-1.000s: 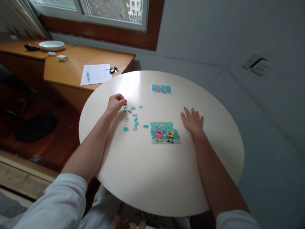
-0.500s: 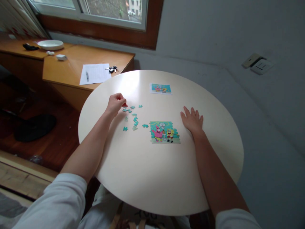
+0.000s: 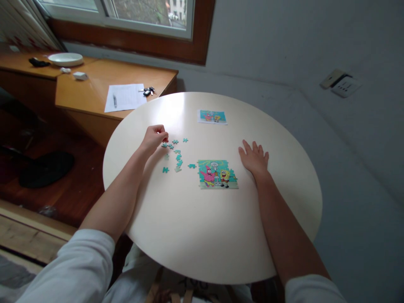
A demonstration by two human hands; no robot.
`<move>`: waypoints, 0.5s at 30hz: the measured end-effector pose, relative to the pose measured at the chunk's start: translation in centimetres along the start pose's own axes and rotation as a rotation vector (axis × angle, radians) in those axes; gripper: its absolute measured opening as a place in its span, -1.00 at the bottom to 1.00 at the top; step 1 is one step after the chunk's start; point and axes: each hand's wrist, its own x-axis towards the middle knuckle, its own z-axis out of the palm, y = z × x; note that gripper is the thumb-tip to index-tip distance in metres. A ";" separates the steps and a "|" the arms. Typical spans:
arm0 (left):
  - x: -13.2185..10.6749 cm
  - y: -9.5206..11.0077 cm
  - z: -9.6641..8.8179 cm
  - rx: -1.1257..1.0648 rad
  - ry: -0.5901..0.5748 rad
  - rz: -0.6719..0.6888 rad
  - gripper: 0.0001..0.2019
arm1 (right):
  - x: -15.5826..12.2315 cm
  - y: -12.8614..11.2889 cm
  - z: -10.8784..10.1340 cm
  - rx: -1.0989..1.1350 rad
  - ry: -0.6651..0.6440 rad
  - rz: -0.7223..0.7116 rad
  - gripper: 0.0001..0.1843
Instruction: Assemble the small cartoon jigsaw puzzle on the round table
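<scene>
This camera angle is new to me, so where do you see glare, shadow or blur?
Head view: pale glare whitens the far left of the table, likely from the window; head view: a soft shadow lies beside the left forearm; head view: loose jigsaw pieces and print on the paper sheet look soft.

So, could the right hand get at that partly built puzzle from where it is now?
Most likely yes. The right hand lies open, palm down, just beside the partly built puzzle on the white table, and I see nothing standing between them.
</scene>
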 end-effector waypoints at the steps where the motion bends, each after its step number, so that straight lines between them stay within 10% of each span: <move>1: 0.0 0.0 0.0 -0.002 0.001 -0.003 -0.78 | 0.0 0.0 0.0 0.000 -0.001 0.001 -0.34; 15: 0.0 -0.4 0.1 -0.013 -0.038 0.002 -0.81 | 0.1 0.2 0.3 0.075 0.029 -0.017 -0.35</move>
